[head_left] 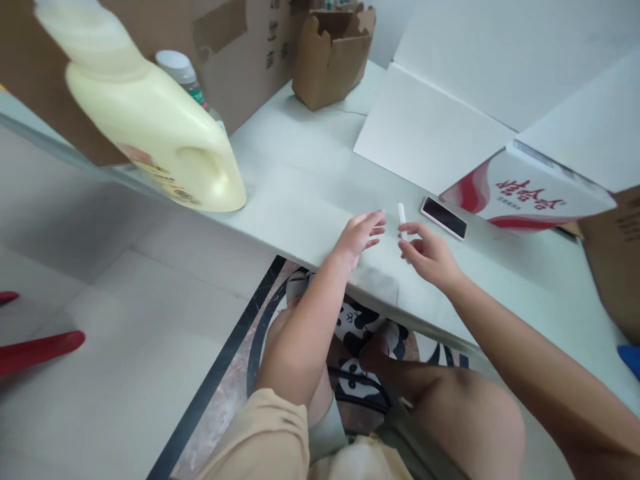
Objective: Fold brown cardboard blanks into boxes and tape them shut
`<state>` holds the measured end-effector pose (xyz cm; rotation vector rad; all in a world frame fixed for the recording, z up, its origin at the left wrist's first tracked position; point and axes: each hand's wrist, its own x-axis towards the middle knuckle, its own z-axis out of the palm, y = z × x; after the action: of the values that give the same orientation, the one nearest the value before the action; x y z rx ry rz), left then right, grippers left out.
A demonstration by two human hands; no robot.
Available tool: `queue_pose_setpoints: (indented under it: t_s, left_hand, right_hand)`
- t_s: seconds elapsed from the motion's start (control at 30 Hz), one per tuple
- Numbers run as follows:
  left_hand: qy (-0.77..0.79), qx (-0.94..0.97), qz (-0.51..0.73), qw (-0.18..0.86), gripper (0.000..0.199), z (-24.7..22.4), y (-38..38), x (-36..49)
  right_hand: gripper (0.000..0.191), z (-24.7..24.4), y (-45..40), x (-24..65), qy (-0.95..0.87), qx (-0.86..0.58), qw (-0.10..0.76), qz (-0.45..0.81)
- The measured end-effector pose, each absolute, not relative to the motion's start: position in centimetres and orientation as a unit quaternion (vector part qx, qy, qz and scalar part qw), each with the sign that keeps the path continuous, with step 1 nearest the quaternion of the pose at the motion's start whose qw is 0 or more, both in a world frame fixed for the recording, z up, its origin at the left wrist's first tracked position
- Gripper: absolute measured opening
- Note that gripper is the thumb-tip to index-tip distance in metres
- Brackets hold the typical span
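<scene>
**One White Stick [401, 215] Held Between Two Hands' Work, One Phone [444, 218] Close By**

Two hands were over the tabletop [300, 187], a little in from its near edge. The right hand [429, 255] had its grip pinching the one slim white stick between thumb and fingers, the stick's upper end rising clear of them; whether its lower end touched the surface could not be made out. The left hand [356, 238] was just beside it, its grip loosely spread and holding nothing.

One phone lay flat beyond the right hand, near one white carton [525, 190] with red printing, whose flaps stood open toward the far edge. One pale yellow jug [160, 140] stood at the near edge toward the left end, with one white-capped bottle [176, 65] behind it.

Three brown cardboard boxes were in sight: one large box [225, 80] behind the jug, one small open box [323, 73] by the far edge, and one box [617, 250] at the right end. One blue object [631, 359], partly cut off, showed near the right end.
</scene>
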<state>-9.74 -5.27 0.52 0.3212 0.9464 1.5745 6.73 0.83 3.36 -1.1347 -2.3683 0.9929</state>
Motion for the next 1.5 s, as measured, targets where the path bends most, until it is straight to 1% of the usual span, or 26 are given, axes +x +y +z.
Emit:
queue_pose_setpoints:
  t_s: [0.07, 0.13, 0.27, 0.37, 0.43, 0.5, 0.6, 0.73, 0.87, 0.97, 1.07, 1.17, 1.27, 1.33, 1.4, 1.43, 1.5]
  left_hand:
    - [0.375, 0.146, 0.684, 0.608, 0.028, 0.5, -5.7, -10.5]
    - [0.342, 0.122, 0.721, 0.591, 0.034, 0.6, -5.9, -11.4]
    - [0.311, 0.037, 0.795, 0.519, 0.041, 0.3, -5.9, -13.5]
    - [0.311, 0.01, 0.817, 0.485, 0.037, -0.2, -5.9, -14.8]
    - [0.32, -0.009, 0.812, 0.488, 0.029, -0.7, -5.9, -15.6]
    - [0.323, -0.047, 0.804, 0.497, 0.027, -1.1, -6.0, -16.4]
    - [0.307, -0.086, 0.815, 0.485, 0.027, -1.5, -5.8, -17.4]
    - [0.306, -0.11, 0.825, 0.462, 0.027, -1.4, -5.4, -17.8]
    - [0.276, -0.118, 0.829, 0.473, 0.027, -0.9, -5.6, -17.8]
    - [0.235, -0.077, 0.828, 0.504, 0.025, -0.7, -6.0, -17.8]
    - [0.207, -0.063, 0.82, 0.53, 0.027, -0.6, -6.1, -17.7]
    - [0.197, -0.062, 0.805, 0.556, 0.03, -0.5, -5.8, -17.5]
    - [0.196, -0.063, 0.79, 0.578, 0.032, -0.6, -5.3, -17.5]
    - [0.201, -0.058, 0.78, 0.59, 0.034, -0.7, -4.9, -17.8]
    - [0.206, -0.055, 0.774, 0.596, 0.036, -0.9, -4.5, -18.2]
    - [0.208, -0.057, 0.774, 0.595, 0.037, -1.0, -4.4, -18.5]
    - [0.219, -0.07, 0.783, 0.577, 0.035, -1.3, -4.2, -19.0]
  right_hand:
    - [0.035, 3.4, 0.4, 2.3, -0.856, -0.322, 0.155, 0.372]
    - [0.038, 3.3, 0.1, -1.3, -0.873, -0.27, 0.147, 0.379]
    - [0.043, 3.0, 0.0, -5.9, -0.895, -0.241, 0.118, 0.357]
    - [0.049, 2.7, 0.5, -7.6, -0.895, -0.231, 0.107, 0.367]
    - [0.057, 2.4, 1.0, -8.4, -0.882, -0.227, 0.1, 0.4]
    - [0.06, 2.1, 1.6, -9.0, -0.865, -0.232, 0.095, 0.434]
    - [0.053, 1.8, 2.5, -10.2, -0.848, -0.265, 0.105, 0.446]
    - [0.037, 1.8, 4.9, -12.4, -0.866, -0.312, 0.159, 0.356]
    - [0.028, 1.9, 9.2, -15.5, -0.865, -0.337, 0.194, 0.317]
    - [0.029, 2.2, 13.0, -18.2, -0.868, -0.352, 0.22, 0.273]
    - [0.034, 3.0, 16.4, -21.0, -0.871, -0.376, 0.228, 0.219]
    - [0.037, 4.7, 19.1, -23.8, -0.879, -0.396, 0.214, 0.159]
    - [0.04, 7.4, 21.5, -26.5, -0.893, -0.396, 0.189, 0.097]
    - [0.041, 9.1, 23.2, -28.5, -0.895, -0.398, 0.188, 0.074]
    - [0.032, 10.3, 25.1, -30.5, -0.893, -0.393, 0.2, 0.086]
    - [0.023, 10.5, 26.0, -31.5, -0.895, -0.377, 0.209, 0.117]
    - [0.008, 10.5, 27.8, -33.2, -0.9, -0.298, 0.225, 0.226]
